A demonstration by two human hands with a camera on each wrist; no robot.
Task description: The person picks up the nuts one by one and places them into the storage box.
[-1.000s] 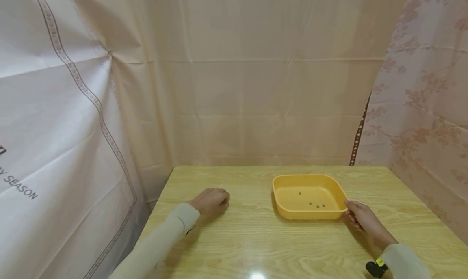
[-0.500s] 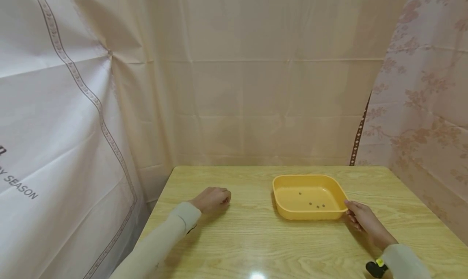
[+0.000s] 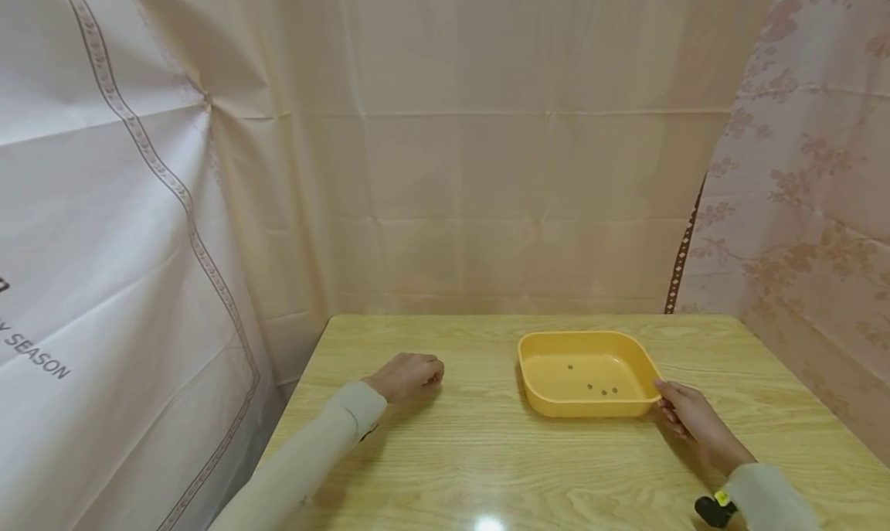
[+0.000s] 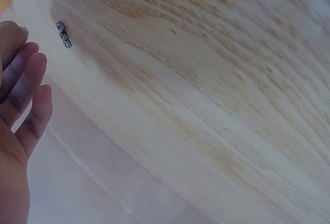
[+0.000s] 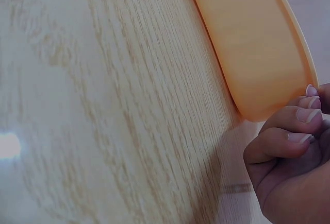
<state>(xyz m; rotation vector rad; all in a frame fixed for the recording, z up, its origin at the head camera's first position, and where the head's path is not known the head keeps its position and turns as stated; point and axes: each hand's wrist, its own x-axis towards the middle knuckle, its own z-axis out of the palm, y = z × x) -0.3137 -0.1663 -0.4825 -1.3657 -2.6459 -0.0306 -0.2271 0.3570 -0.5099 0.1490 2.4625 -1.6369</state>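
Our right hand (image 3: 684, 413) has its curled fingers (image 5: 289, 131) against the near right corner of the tray (image 3: 587, 372), which sits right of center on the table (image 3: 487, 454); whether they grip the rim we cannot tell. A careless tug could tip the light tray and spill the few small dark bits (image 3: 602, 391) loose on its floor. Our left hand (image 3: 406, 376) rests well to the left, fingers loosely curled and empty, near small metal nuts (image 4: 64, 34) that a nudge could send rolling off.
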